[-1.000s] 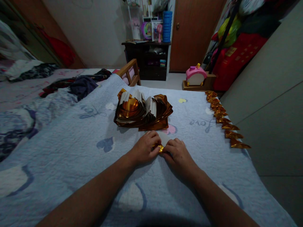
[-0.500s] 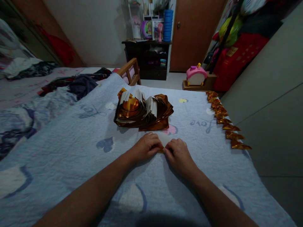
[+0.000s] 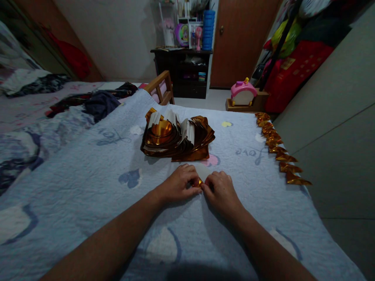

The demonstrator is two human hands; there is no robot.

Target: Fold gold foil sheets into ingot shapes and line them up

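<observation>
A sheet of gold foil paper [image 3: 200, 182] is pinched between my two hands, low over the bed; much of it is hidden by the fingers. My left hand [image 3: 183, 182] grips its left side, thumb tip near the middle. On the other side my right hand [image 3: 219, 188] has its thumb and fingers closed on the paper. Just beyond the hands lies a bulky stack of gold foil paper [image 3: 175, 138], bent into curls with pale backs showing. Along the right edge of the bed runs a row of folded gold paper pieces [image 3: 278, 150].
The hands work on a pale blue bedspread [image 3: 96, 203] with heart prints. Crumpled clothes [image 3: 101, 105] lie at the left. Past the bed's end stand a wooden chair [image 3: 162, 88], a dark cabinet [image 3: 181, 74] and a pink toy case [image 3: 243, 93]. A pale panel [image 3: 336, 128] borders the right.
My left thumb has moved down and toward the right thumb, and more of the gold face shows between the hands. The stack and the folded row have stayed put.
</observation>
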